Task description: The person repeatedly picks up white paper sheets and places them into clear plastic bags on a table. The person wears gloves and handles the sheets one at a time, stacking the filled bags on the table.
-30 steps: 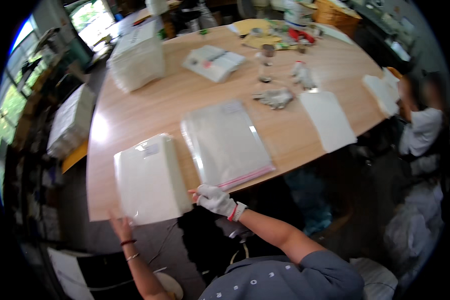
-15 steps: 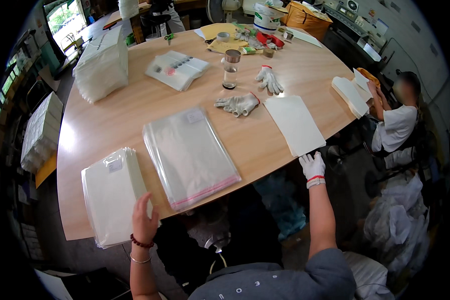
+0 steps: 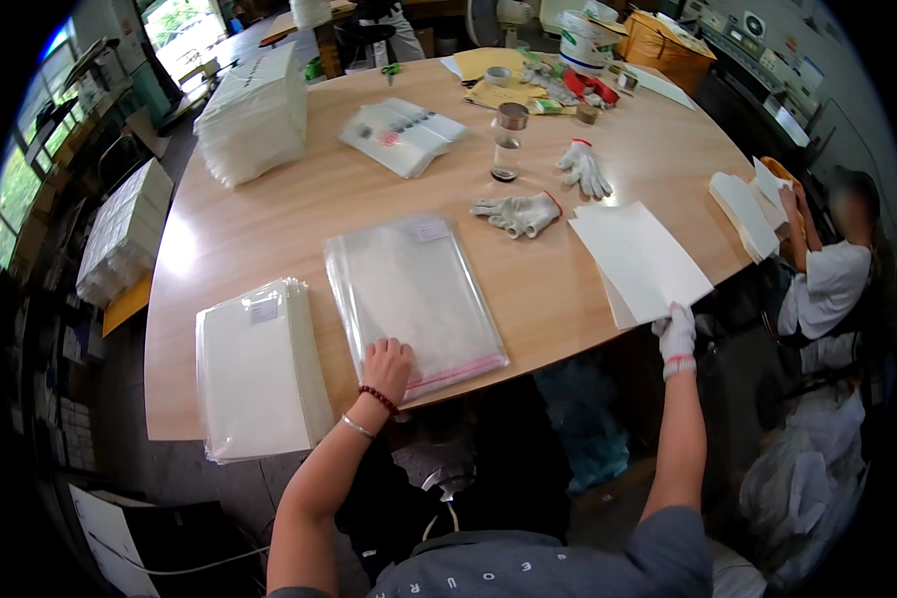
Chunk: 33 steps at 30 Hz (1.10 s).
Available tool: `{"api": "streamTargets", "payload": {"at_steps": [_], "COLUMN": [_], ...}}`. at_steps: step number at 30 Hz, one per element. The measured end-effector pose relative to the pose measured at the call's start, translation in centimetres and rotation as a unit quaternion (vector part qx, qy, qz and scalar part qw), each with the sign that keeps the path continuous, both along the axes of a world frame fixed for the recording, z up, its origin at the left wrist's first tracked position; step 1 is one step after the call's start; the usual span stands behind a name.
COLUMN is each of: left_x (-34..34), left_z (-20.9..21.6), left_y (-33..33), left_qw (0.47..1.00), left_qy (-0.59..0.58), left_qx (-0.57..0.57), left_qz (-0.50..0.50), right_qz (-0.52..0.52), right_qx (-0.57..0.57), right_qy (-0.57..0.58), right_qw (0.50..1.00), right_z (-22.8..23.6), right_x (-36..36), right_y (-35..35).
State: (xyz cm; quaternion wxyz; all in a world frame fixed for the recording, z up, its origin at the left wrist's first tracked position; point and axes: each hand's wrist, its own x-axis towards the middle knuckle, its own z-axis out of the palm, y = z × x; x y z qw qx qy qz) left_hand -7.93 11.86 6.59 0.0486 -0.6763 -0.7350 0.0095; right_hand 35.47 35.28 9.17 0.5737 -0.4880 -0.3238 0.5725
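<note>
The right hand (image 3: 677, 334) grips a white sheet (image 3: 643, 259)

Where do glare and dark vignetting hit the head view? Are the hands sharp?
Head view: white glare on the table at left, shine on the clear bags; head view: corners fall to black; head view: left hand and gloved right hand look reasonably sharp.

My right glove (image 3: 676, 331) is white, reddish at the cuff (image 3: 679, 366); my beaded bracelet (image 3: 380, 400) is dark red, my bangle (image 3: 358, 429) silver, my grey shirt (image 3: 588, 573) lettered in white. The sheets (image 3: 643, 257) are white, the clear bags (image 3: 409, 289) pink-striped along one edge, the table (image 3: 269, 224) pale wood grain.
</note>
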Motion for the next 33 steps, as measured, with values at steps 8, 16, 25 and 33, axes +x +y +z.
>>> {"api": "streamTargets", "payload": {"at_steps": [8,16,25,33], "left_x": [-2.2,-2.3,-1.6,3.0], "left_z": [-0.1,-0.7,1.4,-3.4], "left_y": [0.4,-1.7,-3.8,-5.6], "left_qw": [0.971,0.956,0.704,0.781], "left_qy": [-0.211,-0.136,-0.664,-0.542], "left_qx": [0.086,0.26,0.114,0.229], "left_qz": [0.066,0.021,0.225,0.21], "right_qz": [0.23,0.201,0.141,0.11], "right_qx": [-0.018,-0.149,-0.139,-0.144], "right_qy": [-0.029,0.094,0.108,0.089], "right_qw": [0.973,0.964,0.974,0.979], "right_z": [5.0,3.6,2.6,4.3], "right_x": [-3.5,-7.7,-10.8,-11.5], "right_y": [-20.1,-26.8,-29.9,-30.2]}}
